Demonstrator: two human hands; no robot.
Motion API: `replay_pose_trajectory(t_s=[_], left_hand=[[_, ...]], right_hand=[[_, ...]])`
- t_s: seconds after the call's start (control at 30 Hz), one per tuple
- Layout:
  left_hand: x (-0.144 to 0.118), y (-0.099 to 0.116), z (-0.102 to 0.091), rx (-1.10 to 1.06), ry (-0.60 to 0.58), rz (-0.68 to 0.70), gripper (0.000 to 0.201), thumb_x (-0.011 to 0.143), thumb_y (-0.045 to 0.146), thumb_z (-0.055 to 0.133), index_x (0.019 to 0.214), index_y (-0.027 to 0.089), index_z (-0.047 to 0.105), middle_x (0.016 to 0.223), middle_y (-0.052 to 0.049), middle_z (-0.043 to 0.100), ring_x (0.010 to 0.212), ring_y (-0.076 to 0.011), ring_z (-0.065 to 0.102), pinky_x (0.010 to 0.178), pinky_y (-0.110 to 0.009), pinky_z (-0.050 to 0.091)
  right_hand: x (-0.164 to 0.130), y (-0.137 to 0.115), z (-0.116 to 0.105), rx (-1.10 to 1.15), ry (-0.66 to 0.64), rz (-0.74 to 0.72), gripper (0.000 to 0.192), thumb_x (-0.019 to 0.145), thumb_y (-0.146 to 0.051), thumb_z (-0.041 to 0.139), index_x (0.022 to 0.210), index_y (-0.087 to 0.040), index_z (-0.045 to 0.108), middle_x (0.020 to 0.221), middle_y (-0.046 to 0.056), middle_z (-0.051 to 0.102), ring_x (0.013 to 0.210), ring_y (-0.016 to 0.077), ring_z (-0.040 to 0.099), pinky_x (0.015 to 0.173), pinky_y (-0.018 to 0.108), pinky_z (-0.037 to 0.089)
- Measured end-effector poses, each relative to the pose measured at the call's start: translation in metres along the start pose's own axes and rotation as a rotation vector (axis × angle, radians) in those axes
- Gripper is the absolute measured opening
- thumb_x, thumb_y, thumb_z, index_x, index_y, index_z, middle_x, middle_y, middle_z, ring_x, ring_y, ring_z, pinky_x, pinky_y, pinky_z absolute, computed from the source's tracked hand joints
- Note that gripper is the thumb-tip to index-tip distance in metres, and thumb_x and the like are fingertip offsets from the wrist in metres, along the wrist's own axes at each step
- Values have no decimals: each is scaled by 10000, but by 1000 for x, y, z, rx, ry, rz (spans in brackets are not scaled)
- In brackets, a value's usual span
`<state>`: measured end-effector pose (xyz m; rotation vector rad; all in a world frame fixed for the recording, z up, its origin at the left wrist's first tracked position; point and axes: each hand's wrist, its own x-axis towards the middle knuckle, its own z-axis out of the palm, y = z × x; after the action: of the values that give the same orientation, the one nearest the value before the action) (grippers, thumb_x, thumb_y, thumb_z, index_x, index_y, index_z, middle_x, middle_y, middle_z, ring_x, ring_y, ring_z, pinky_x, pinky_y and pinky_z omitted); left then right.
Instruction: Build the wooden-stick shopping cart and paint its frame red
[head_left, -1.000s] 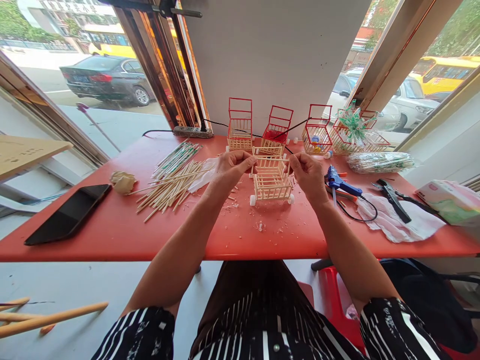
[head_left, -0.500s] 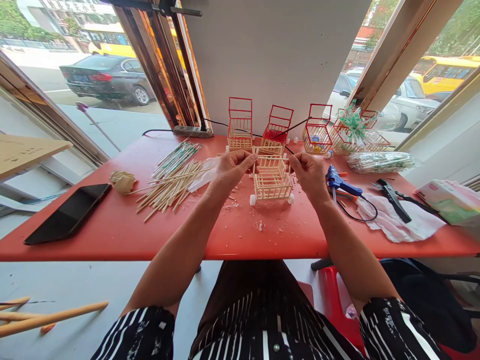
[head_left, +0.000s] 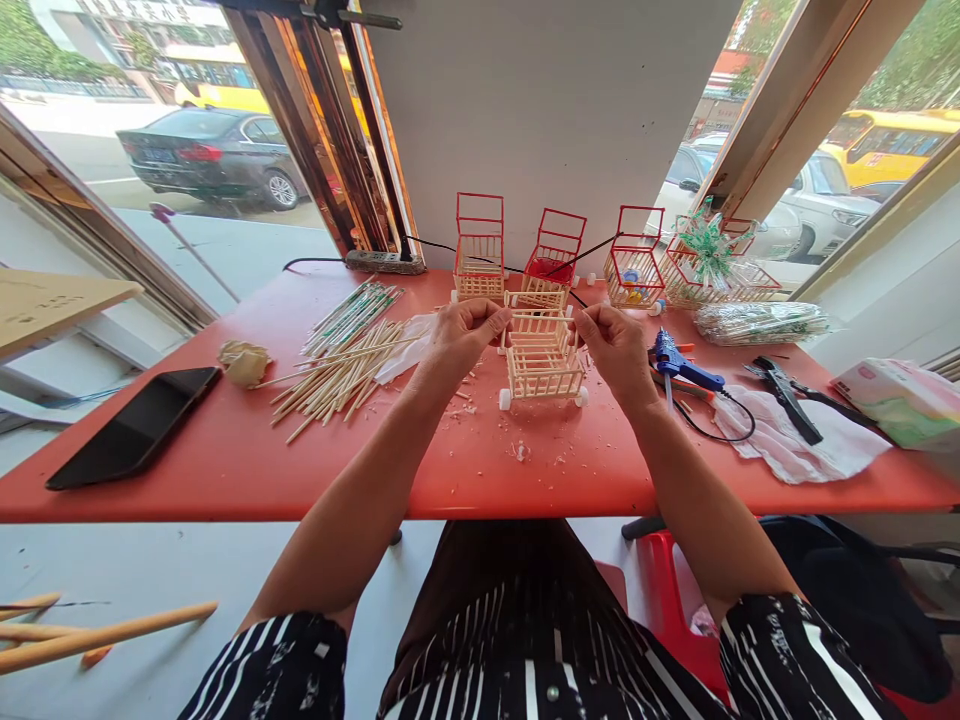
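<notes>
Mid-worktop [head_left: 480, 480], between the hands: one small cart [head_left: 546, 380] of pale sticks, upright, white wheels at its near corners.
Cart's long axis: roughly near to far; a slatted end wall faces the near edge.
Thin stick [head_left: 541, 318]: pale, level, running left to right across the cart's upper part; whether it is fixed there, cannot tell.
Left hand [head_left: 466, 338]: fingers closed narrowly, pinching the thin stick's left end.
Right hand [head_left: 615, 345]: fingers likewise narrow, on its right end.
Loose sticks [head_left: 337, 380]: pale pile, left of the cart, mostly slanting from near left to far right.
Red-handled carts [head_left: 480, 283]: a row along the far edge, handle frames raised.
Glue gun [head_left: 686, 365]: blue, right of the right hand, nozzle pointing nearward.
Phone [head_left: 135, 428]: black, lying flat, left end of the worktop.
</notes>
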<state>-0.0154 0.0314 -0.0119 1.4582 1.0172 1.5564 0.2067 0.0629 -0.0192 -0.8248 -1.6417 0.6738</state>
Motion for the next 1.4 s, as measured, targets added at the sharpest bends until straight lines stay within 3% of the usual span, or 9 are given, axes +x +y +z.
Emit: replay_pose_trajectory(t_s=[0.23, 0.47, 0.87, 1.4], left_hand=[[0, 1, 0, 1, -4, -1, 229, 844, 295, 769, 667, 163, 708, 616, -16, 673, 590, -107, 613, 658, -237, 529], [6, -10, -1, 20, 10, 25, 326, 816, 432, 812, 648, 175, 702, 607, -26, 670, 571, -121, 606, 622, -253, 524], [0, 1, 0, 8, -40, -9, 459, 838, 599, 798, 692, 175, 699, 677, -51, 710, 637, -134, 667, 645, -244, 531], [0, 4, 1, 23, 5, -9, 347, 840, 419, 814, 629, 178, 682, 594, -23, 662, 576, -117, 606, 640, -242, 516]], right_hand=[[-1, -2, 1, -39, 8, -1, 497, 903, -679, 692, 743, -210, 654, 654, -3, 653, 612, 114, 595, 596, 261, 453], [-1, -3, 0, -43, -1, -2, 478, 918, -655, 689, 734, -216, 642, 652, -3, 648, 614, 116, 595, 610, 267, 462], [1, 0, -2, -38, 12, 15, 512, 886, -720, 685, 753, -226, 657, 677, -4, 651, 612, 117, 599, 634, 275, 501], [-1, -3, 1, -54, 9, -4, 521, 892, -715, 679, 740, -218, 651, 654, 0, 660, 608, 119, 604, 602, 271, 468]])
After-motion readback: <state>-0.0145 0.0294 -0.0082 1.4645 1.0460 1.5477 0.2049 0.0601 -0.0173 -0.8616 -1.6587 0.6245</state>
